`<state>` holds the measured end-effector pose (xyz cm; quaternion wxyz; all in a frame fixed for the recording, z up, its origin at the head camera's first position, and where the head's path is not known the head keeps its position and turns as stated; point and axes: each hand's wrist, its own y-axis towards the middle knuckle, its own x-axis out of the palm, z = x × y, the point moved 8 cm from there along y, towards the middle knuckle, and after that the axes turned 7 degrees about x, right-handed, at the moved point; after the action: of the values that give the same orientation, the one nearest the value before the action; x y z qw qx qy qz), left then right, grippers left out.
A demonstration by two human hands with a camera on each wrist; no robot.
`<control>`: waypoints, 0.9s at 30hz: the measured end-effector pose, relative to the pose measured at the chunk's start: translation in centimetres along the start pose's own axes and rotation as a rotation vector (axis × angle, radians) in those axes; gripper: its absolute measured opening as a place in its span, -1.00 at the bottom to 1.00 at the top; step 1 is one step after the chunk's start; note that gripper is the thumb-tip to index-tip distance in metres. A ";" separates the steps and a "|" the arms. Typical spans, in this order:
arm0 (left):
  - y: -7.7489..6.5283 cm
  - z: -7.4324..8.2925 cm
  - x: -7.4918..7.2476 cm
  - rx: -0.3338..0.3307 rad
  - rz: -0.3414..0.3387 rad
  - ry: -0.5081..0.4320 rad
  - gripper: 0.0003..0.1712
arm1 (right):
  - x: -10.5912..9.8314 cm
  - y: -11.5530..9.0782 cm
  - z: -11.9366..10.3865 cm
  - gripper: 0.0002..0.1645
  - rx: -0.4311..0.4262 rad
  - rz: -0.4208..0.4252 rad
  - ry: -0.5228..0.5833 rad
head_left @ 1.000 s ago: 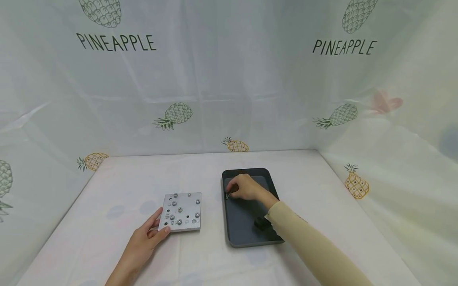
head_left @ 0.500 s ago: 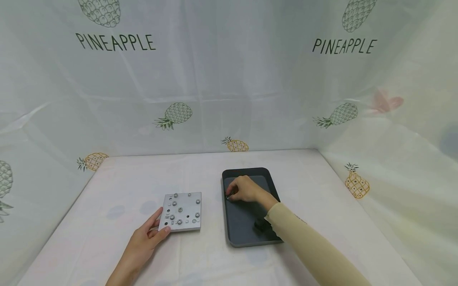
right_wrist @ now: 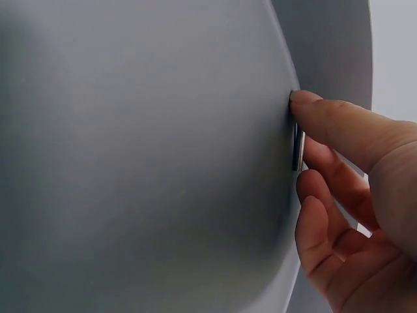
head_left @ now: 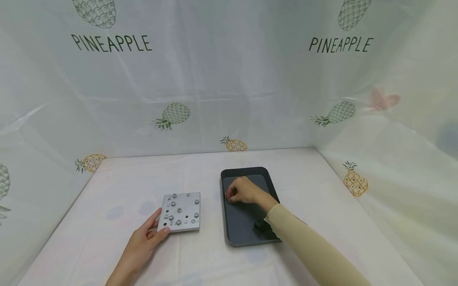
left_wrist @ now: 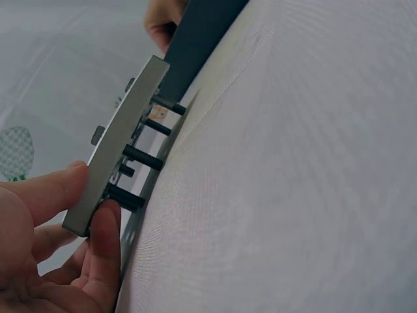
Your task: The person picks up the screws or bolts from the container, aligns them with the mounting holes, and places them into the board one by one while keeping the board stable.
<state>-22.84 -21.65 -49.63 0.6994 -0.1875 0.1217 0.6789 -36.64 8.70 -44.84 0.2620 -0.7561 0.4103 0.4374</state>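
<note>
My left hand (head_left: 144,241) holds a silver metal plate (head_left: 188,201) by its near left corner, thumb on top. Several socket-head screws and a few holes show on its face. In the left wrist view the plate is tilted above the cloth, and dark threaded screw shanks (left_wrist: 143,157) stick out underneath. My right hand (head_left: 245,191) reaches into the dark grey tray (head_left: 241,226), at its left wall. There the thumb and fingers pinch a thin, short metal piece (right_wrist: 298,151); most of it is hidden by the fingers, so its kind cannot be told.
A small black object (head_left: 261,225) lies in the tray near the right forearm, partly hidden by the sleeve (head_left: 304,238). White patterned cloth (head_left: 211,262) covers the table, and a pineapple-print curtain (head_left: 229,79) hangs behind and at both sides.
The right fingers have shifted slightly down along the tray's left wall, and the metal piece now shows less between them. The left hand and plate stay put.
</note>
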 end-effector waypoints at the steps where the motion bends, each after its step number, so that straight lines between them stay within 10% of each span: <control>1: 0.0 0.0 0.0 -0.001 0.001 -0.002 0.03 | 0.0 0.0 0.0 -0.94 -0.002 0.000 -0.002; 27: 0.1 -0.4 0.1 -0.005 -0.009 -0.026 0.04 | -2.0 -1.3 0.5 -0.94 -0.014 0.084 0.090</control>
<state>-22.90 -21.74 -50.04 0.7036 -0.1807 0.1102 0.6784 -36.36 10.53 -43.27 0.2194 -0.7590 0.4499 0.4164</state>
